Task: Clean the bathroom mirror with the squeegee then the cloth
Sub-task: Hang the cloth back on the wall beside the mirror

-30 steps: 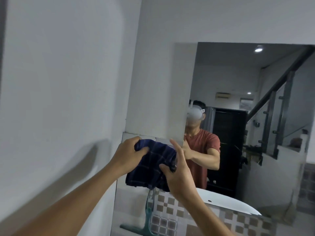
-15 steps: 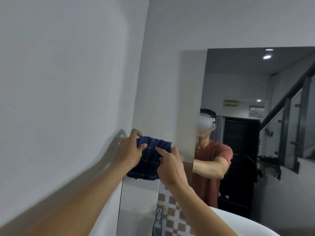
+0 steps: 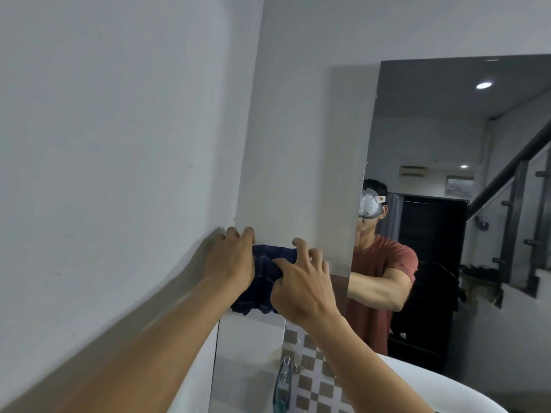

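A dark blue checked cloth point(image 3: 262, 278) is bunched between both my hands against the left part of the bathroom mirror point(image 3: 304, 174). My left hand point(image 3: 231, 260) grips its left side, fingers curled over the top near the mirror's left edge. My right hand point(image 3: 301, 286) grips the right side, thumb and fingers dug into the fabric. The teal squeegee point(image 3: 283, 386) stands below, at the foot of the mirror, mostly hidden by my right forearm.
A plain white wall point(image 3: 119, 174) runs close along the left. A white basin rim point(image 3: 447, 386) curves at the bottom right. The mirror reflects a person in a red shirt point(image 3: 384, 272), a dark door and a staircase railing point(image 3: 512, 204).
Both hands have carried the cloth up and pressed it against the mirror near its left edge. The view has tilted upward and moved closer to the glass.
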`<state>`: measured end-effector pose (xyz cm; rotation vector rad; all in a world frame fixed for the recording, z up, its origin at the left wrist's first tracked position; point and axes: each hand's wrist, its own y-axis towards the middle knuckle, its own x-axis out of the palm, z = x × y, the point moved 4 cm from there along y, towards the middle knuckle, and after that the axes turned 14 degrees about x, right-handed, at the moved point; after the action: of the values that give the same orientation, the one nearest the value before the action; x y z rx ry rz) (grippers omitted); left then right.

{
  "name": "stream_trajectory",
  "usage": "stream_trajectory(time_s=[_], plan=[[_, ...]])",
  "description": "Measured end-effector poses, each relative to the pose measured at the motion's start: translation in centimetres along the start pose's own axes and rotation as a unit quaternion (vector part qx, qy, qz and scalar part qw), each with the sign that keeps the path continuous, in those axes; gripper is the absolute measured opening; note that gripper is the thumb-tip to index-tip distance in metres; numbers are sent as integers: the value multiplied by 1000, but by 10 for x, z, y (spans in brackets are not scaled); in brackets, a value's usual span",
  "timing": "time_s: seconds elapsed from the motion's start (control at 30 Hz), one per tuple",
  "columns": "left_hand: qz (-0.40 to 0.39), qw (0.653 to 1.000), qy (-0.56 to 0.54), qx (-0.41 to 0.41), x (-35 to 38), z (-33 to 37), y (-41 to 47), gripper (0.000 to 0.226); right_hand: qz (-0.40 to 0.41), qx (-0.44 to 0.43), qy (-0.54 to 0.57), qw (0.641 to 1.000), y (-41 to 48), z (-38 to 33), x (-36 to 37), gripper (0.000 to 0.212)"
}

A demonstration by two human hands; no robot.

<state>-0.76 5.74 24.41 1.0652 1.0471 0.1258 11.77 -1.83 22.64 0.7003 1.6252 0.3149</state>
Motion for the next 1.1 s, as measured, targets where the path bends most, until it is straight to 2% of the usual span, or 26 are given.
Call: stream_trajectory(time_s=[0.07,0.2,0.3,0.57,0.8,0.9,1.0,1.1], plan=[[-21,998,39,34,1,2,-1,20,-3,-25,-11,1000,-1,1,2,53],[-66,997,11,44,9,-6,-12,30,-18,-50,29,998,5,6,7,39],[-90,994,25,64,12,-11,-17,34,-56,-61,37,996,5,6,8,45],[-97,990,18,98,9,-5,-18,47,-108,-47,121,986,14,15,8,48],[-100,992,-44,57,16,-4,-15,48,-119,-24,131,984,14,23,19,50],[-80,995,-44,45,17,-1,-14,46,-97,-28,130,986,14,23,21,49],[-13,998,-13,57,18,2,-25,39,-67,-25,145,987,7,23,21,48],[44,996,-32,66,22,2,-38,36,-55,-31,180,982,0,22,24,46]])
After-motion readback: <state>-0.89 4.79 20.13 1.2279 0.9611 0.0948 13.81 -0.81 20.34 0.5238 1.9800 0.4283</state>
